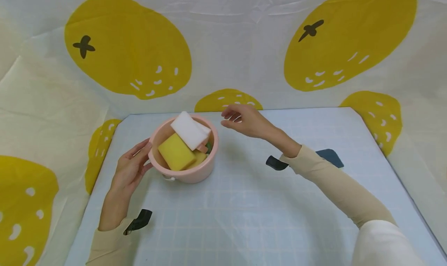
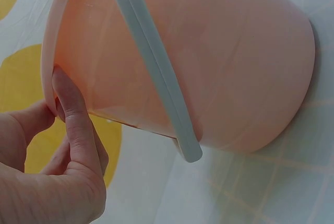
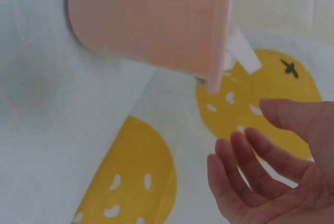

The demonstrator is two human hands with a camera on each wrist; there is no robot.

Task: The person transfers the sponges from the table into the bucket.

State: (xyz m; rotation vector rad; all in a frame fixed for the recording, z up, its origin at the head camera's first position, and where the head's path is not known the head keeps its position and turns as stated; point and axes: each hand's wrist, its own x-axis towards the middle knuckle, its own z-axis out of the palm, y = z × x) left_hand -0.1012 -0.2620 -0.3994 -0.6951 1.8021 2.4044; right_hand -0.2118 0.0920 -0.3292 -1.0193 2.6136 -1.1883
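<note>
A pink bucket (image 1: pixel 195 176) stands upright on the table, filled with sponges. My left hand (image 1: pixel 130 169) pinches its rim on the left side; in the left wrist view the thumb is on one side of the rim (image 2: pixel 49 72) and the fingers on the other. A pale handle (image 2: pixel 156 72) hangs down against the bucket's wall. Inside lie a white sponge (image 1: pixel 188 129), a yellow sponge (image 1: pixel 176 152) and some partly hidden pink and green things. To the right of the bucket, my right hand (image 1: pixel 249 121) hovers with loosely bent fingers, holding nothing and apart from the rim.
A pale blue checked cloth (image 1: pixel 227 219) covers the table. Behind it hangs a white sheet with large yellow fruit prints (image 1: pixel 129 45). A dark blue-grey flat piece (image 1: pixel 330 157) shows beyond the right sleeve, partly hidden. Black mounts (image 1: pixel 276 163) stick out from both cuffs.
</note>
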